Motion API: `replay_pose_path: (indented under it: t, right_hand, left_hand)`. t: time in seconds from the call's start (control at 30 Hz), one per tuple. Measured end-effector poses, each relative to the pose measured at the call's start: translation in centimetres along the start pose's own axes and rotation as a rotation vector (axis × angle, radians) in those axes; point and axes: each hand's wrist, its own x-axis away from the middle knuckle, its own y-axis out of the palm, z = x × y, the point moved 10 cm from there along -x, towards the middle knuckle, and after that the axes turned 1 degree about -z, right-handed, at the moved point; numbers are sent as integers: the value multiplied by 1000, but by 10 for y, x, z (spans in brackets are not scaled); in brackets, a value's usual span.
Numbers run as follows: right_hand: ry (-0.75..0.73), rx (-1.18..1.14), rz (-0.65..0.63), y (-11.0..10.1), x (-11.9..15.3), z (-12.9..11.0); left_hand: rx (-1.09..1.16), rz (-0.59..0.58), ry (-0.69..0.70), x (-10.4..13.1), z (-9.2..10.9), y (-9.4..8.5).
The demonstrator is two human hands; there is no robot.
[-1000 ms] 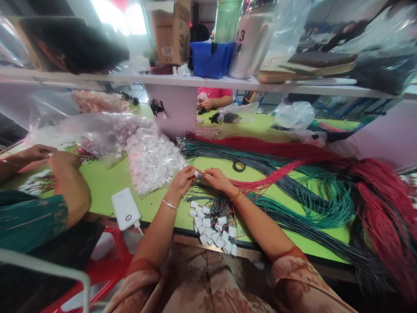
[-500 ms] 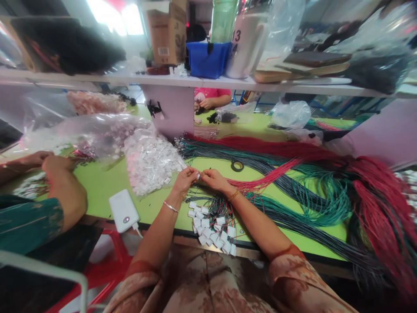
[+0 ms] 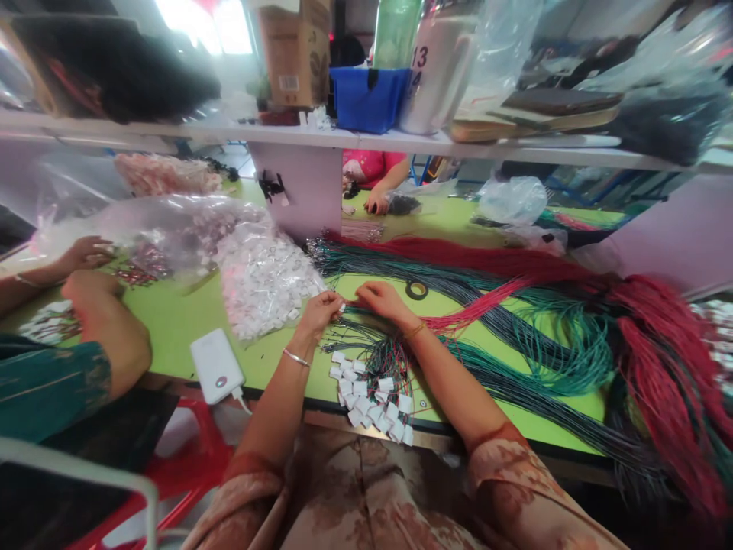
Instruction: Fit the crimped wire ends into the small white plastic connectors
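My left hand (image 3: 321, 313) pinches a small white connector (image 3: 342, 308) between thumb and fingertips. Just to its right, my right hand (image 3: 385, 300) is closed with bent fingers; whatever they hold is too small to make out. Below both hands lies a bunch of thin dark, green and red wires, with white connectors (image 3: 375, 405) at its near end by the table edge. Beside my left hand rests a clear plastic bag full of white connectors (image 3: 266, 283). Red wires (image 3: 481, 307) run off to the right behind my right wrist.
A black tape roll (image 3: 417, 289) and long bundles of grey-black wires (image 3: 504, 325) lie to the right. A white power bank (image 3: 216, 367) with a cable is at the left front. A shelf (image 3: 366, 140) crosses above. Co-workers' hands (image 3: 85, 252) are at the left and across the table.
My hands have moved slightly apart, the left one going a little left with the white connector. The left co-worker's hands have separated, and the far co-worker's hand has reached toward black parts.
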Motion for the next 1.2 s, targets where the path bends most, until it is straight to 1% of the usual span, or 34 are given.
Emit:
replay_pose_path:
  t: [0.03, 0.07, 0.13, 0.17, 0.23, 0.37, 0.47, 0.53, 0.6, 0.63, 0.7, 0.77, 0.87, 1.0, 1.1, 1.17, 1.2]
  right_hand:
    - [23, 44, 6, -5, -6, 7]
    - [53, 104, -22, -5, -11, 14]
    - [102, 238, -118, 3, -17, 27]
    - [120, 296, -156, 8, -17, 33]
    - [137, 381, -165, 13, -17, 39]
    - [115, 456, -139, 17, -13, 37]
    - [38, 472, -181, 24, -14, 28]
    - [26, 489, -219, 28, -15, 25]
    - [60, 539, -216, 24, -16, 28]
    - [83, 576, -192, 19, -16, 30]
    - [128, 626, -118, 6, -14, 33]
    - [140, 583, -42, -8, -13, 31]
    - [76, 357, 30, -17, -15, 13]
    - [-57, 62, 16, -9, -26, -32]
    - [-131, -33, 5, -4, -32, -64]
    - [-148, -75, 7, -4, -32, -74]
    - [-143, -101, 8, -5, -29, -74]
  left_hand:
    - [-20, -39, -34, 0, -2, 0]
    - [-41, -82, -67, 0, -4, 0]
    - [-80, -145, -107, 1, -7, -1]
    - [-95, -157, -109, 1, -7, -2]
    - [-114, -148, -100, 0, -8, -5]
    - [-125, -134, -100, -2, -11, -4]
    - [-132, -152, -94, -1, -10, -1]
    - [-132, -163, -86, 0, -9, 1]
    - [-130, -166, -78, 1, -7, 1]
    - [-128, -161, -78, 1, -7, 1]
    - [-111, -136, -84, 0, -8, -1]
    - [-69, -108, -85, -1, -8, -2]
    - [15, -88, -57, -2, -6, 1]
    - [104, -100, -34, 0, -4, 8]
    - [138, -110, -27, 1, -3, 11]
    - [163, -109, -27, 1, -3, 12]
    - [182, -107, -30, 1, -3, 12]
